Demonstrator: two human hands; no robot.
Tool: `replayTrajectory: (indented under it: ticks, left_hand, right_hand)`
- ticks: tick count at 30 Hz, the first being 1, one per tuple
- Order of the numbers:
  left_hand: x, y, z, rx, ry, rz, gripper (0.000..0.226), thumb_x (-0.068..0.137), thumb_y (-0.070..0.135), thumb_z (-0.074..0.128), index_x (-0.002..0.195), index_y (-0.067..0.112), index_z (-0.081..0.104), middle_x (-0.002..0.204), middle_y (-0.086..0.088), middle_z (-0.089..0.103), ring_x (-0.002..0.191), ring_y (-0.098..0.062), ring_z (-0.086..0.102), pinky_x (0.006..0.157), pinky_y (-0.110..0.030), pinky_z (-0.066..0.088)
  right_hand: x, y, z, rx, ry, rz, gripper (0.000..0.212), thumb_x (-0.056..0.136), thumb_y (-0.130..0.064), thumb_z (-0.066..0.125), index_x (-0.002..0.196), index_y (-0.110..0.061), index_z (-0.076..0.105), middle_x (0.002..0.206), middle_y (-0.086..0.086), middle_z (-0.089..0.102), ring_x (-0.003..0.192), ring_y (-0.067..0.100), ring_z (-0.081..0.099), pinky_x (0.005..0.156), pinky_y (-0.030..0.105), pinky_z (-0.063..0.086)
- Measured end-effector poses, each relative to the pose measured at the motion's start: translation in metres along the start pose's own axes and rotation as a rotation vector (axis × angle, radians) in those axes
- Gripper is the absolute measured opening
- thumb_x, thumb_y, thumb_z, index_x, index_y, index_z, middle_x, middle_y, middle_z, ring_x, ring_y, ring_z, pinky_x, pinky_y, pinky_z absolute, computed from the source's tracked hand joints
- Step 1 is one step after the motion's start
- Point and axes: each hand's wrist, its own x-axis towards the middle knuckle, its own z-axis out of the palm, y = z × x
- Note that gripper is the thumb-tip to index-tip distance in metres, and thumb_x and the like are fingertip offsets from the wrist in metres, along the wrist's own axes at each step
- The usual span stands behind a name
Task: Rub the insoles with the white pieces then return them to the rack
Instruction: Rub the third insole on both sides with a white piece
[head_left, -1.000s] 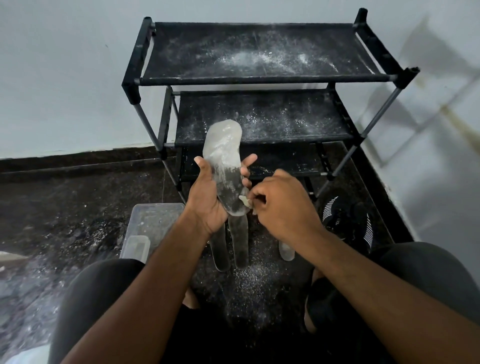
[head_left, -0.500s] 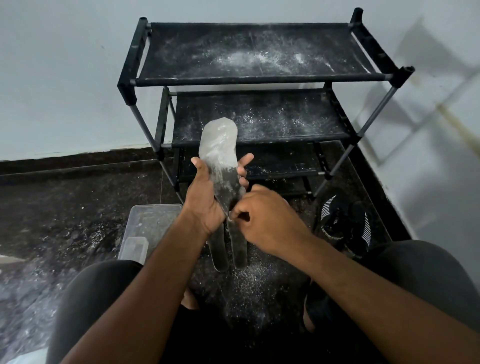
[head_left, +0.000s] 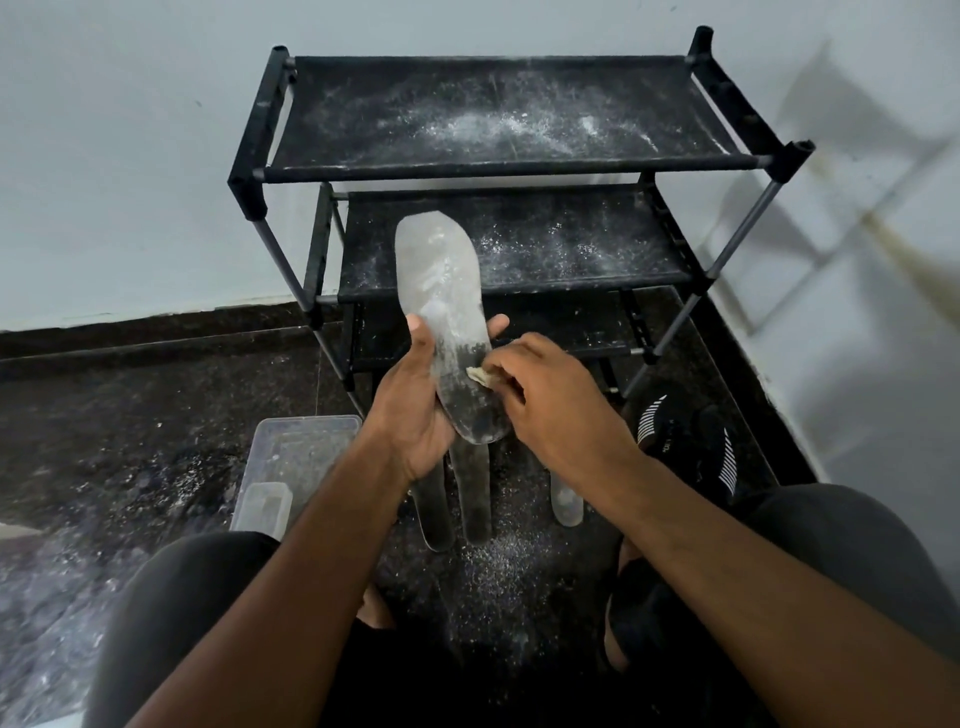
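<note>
My left hand grips a grey insole by its lower half and holds it upright, toe end up, in front of the rack. White powder streaks its upper part. My right hand pinches a small white piece against the insole's right edge near the heel. Two more insoles lie side by side on the floor below my hands, and a third peeks out under my right wrist. The black three-shelf rack stands against the wall, its shelves dusted white.
A clear plastic container with a small tub sits on the dark floor at left. A black shoe with white stripes lies at right beside the wall. White powder is scattered on the floor. My knees frame the bottom.
My right hand has slid the white piece back to the insole's right edge after crossing over it half a second ago. The left hand keeps the same grip.
</note>
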Motion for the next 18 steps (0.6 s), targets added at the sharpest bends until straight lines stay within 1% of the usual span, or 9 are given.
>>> replayTrajectory:
  ticks: [2, 6, 8, 11, 12, 13, 15, 16, 18]
  left_hand:
    - [-0.001, 0.001, 0.003, 0.016, 0.026, 0.0, 0.077, 0.106, 0.062, 0.026, 0.155, 0.003, 0.038, 0.155, -0.022, 0.047, 0.142, -0.039, 0.048, 0.117, -0.059, 0.038]
    - [-0.004, -0.002, 0.008, 0.007, 0.082, 0.042, 0.057, 0.109, 0.052, 0.028, 0.149, 0.014, 0.042, 0.146, -0.015, 0.059, 0.132, -0.04, 0.058, 0.107, -0.056, 0.049]
    - [-0.005, -0.003, 0.008, 0.006, 0.072, 0.02, 0.061, 0.108, 0.053, 0.032, 0.153, 0.012, 0.038, 0.149, -0.019, 0.054, 0.136, -0.041, 0.054, 0.11, -0.057, 0.047]
    - [-0.006, -0.007, 0.01, 0.014, 0.045, -0.003, 0.064, 0.11, 0.05, 0.032, 0.154, 0.004, 0.037, 0.149, -0.024, 0.053, 0.139, -0.036, 0.052, 0.111, -0.056, 0.046]
    - [-0.006, -0.008, 0.012, 0.021, 0.038, -0.004, 0.063, 0.11, 0.049, 0.03, 0.153, 0.004, 0.039, 0.147, -0.023, 0.055, 0.138, -0.035, 0.053, 0.112, -0.054, 0.045]
    - [-0.005, -0.009, 0.012, 0.03, 0.04, -0.002, 0.061, 0.11, 0.048, 0.029, 0.153, 0.005, 0.039, 0.146, -0.022, 0.057, 0.137, -0.035, 0.054, 0.114, -0.054, 0.044]
    - [-0.005, -0.011, 0.012, 0.044, 0.052, -0.009, 0.057, 0.111, 0.048, 0.029, 0.152, 0.01, 0.04, 0.146, -0.021, 0.058, 0.137, -0.038, 0.054, 0.117, -0.055, 0.039]
    - [-0.006, -0.011, 0.012, 0.052, 0.062, -0.015, 0.056, 0.111, 0.047, 0.029, 0.151, 0.01, 0.042, 0.145, -0.02, 0.058, 0.136, -0.038, 0.054, 0.117, -0.055, 0.039]
    - [-0.007, -0.009, 0.012, 0.077, 0.094, -0.001, 0.052, 0.111, 0.043, 0.031, 0.147, 0.009, 0.049, 0.143, -0.02, 0.06, 0.133, -0.037, 0.058, 0.112, -0.054, 0.046]
  right_hand:
    - [-0.002, -0.003, 0.002, 0.002, -0.032, -0.001, 0.017, 0.096, -0.015, 0.058, 0.108, -0.011, 0.069, 0.101, 0.0, 0.057, 0.088, 0.011, 0.054, 0.082, 0.029, 0.051]
    - [-0.009, -0.012, 0.004, 0.151, -0.177, -0.032, 0.012, 0.09, -0.012, 0.066, 0.096, -0.009, 0.076, 0.097, 0.003, 0.066, 0.085, 0.013, 0.06, 0.08, 0.033, 0.055]
    - [-0.005, -0.009, -0.001, 0.133, -0.125, 0.002, 0.012, 0.09, -0.014, 0.067, 0.098, -0.011, 0.076, 0.097, 0.002, 0.066, 0.083, 0.011, 0.06, 0.08, 0.03, 0.055]
    - [0.001, -0.002, -0.008, 0.043, 0.063, 0.012, 0.014, 0.092, -0.013, 0.065, 0.101, -0.009, 0.075, 0.098, 0.001, 0.065, 0.085, 0.01, 0.058, 0.082, 0.022, 0.052]
    - [0.0, -0.003, -0.007, 0.021, 0.058, 0.006, 0.014, 0.092, -0.013, 0.063, 0.101, -0.009, 0.074, 0.098, 0.001, 0.065, 0.088, 0.01, 0.057, 0.084, 0.022, 0.05]
    - [-0.002, -0.005, -0.003, 0.019, 0.006, -0.005, 0.014, 0.093, -0.014, 0.062, 0.099, -0.008, 0.073, 0.098, 0.001, 0.064, 0.089, 0.01, 0.055, 0.085, 0.023, 0.049]
    - [-0.007, -0.01, 0.005, 0.077, -0.102, -0.026, 0.013, 0.092, -0.014, 0.062, 0.095, -0.007, 0.072, 0.095, 0.001, 0.063, 0.087, 0.01, 0.054, 0.082, 0.026, 0.049]
    - [-0.008, -0.01, 0.006, 0.109, -0.117, -0.029, 0.012, 0.091, -0.014, 0.064, 0.094, -0.008, 0.073, 0.094, 0.0, 0.063, 0.086, 0.01, 0.055, 0.081, 0.027, 0.05]
    - [-0.004, -0.006, 0.002, 0.136, -0.076, -0.002, 0.012, 0.089, -0.013, 0.068, 0.098, -0.011, 0.075, 0.096, -0.001, 0.065, 0.09, 0.008, 0.058, 0.086, 0.029, 0.053]
